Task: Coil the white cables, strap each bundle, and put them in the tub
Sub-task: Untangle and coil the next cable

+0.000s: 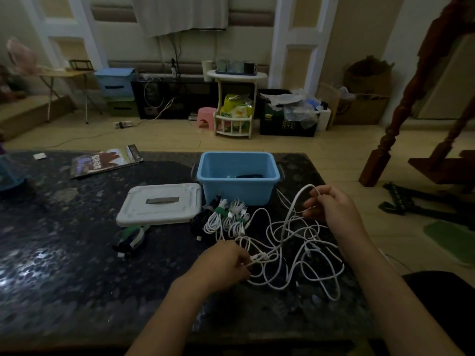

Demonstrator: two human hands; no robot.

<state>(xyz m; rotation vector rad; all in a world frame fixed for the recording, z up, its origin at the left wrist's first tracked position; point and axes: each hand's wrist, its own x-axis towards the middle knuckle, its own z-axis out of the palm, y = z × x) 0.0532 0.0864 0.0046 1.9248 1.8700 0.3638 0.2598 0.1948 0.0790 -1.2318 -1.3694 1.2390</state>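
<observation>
Blue tub (237, 186), centre frame on the dark table (64, 253), lid (159, 206) off to its left; dark items inside, unidentifiable. Strapped white bundles (226, 219) lie just before it. Left hand (226, 263) pinches the loose white cable tangle (295, 253); right hand (331, 206) has its grip closed on a raised loop
</observation>
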